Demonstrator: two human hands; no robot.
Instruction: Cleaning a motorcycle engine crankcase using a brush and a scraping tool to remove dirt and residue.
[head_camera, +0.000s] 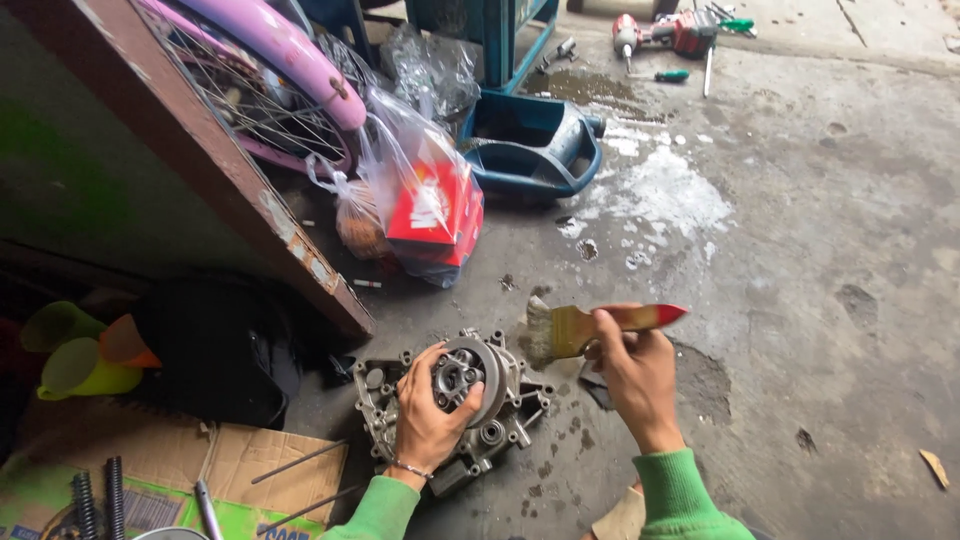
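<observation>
Here, left hand: the left hand (428, 412) is clamped around a round metal clutch drum (466, 372), thumb and fingers wrapped over its rim, a thin bracelet at the wrist.
Right hand: the right hand (632, 368) has its grip closed on a paintbrush (590, 325), fingers curled round the yellow handle near its red tip.
Paintbrush: held roughly level, pale bristles pointing left, just above and to the right of the drum; whether the bristles touch the metal cannot be told.
Clutch drum: sits on top of a grey engine casing (505, 425), its open face with bolts turned up toward the camera.
Engine casing: lies flat on the stained concrete floor (820, 300), just in front of the person, between the two green sleeves (680, 495).
Left of the casing: a flattened cardboard sheet (240, 460) with thin metal rods on it, and beside it a dark bundle and coloured plastic funnels (75, 365).
Behind: a plastic bag with a red box (435, 210), a pink bicycle wheel (270, 80) and a blue plastic container (530, 145).
Far back: a red power drill (665, 32) and screwdrivers lie on the floor, well apart from the hands.
</observation>
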